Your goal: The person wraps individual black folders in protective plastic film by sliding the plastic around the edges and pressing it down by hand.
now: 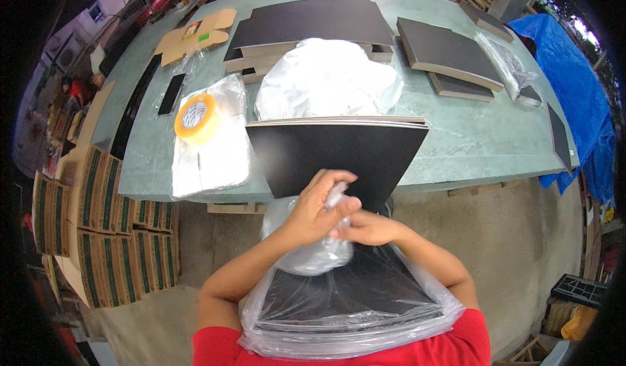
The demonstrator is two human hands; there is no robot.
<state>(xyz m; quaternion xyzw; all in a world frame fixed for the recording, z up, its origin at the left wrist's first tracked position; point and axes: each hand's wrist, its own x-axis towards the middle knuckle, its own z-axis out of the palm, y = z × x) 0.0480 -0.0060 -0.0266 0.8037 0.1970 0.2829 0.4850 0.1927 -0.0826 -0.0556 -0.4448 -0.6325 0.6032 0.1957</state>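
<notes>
Both my hands meet in front of my body on crumpled clear plastic [306, 261]. My left hand [319, 206] is closed around a bunched part of it, fingers curled over the top. My right hand [370, 228] is closed on the same bunch, lower and to the right. Close to my body, a clear plastic bag [261, 340] covers black boards [345, 288] with light edges. Just beyond my hands, a stack of black panels [339, 154] leans at the table's near edge, partly hidden by my left fingers.
On the green table [456, 164] lie a white plastic heap [329, 79], more black boards [306, 20], black slabs [450, 49] and a yellow tape roll [186, 131] on clear-wrapped white sheets [208, 170]. Flattened cartons [104, 196] stand at left; a blue tarp [561, 72] hangs at right.
</notes>
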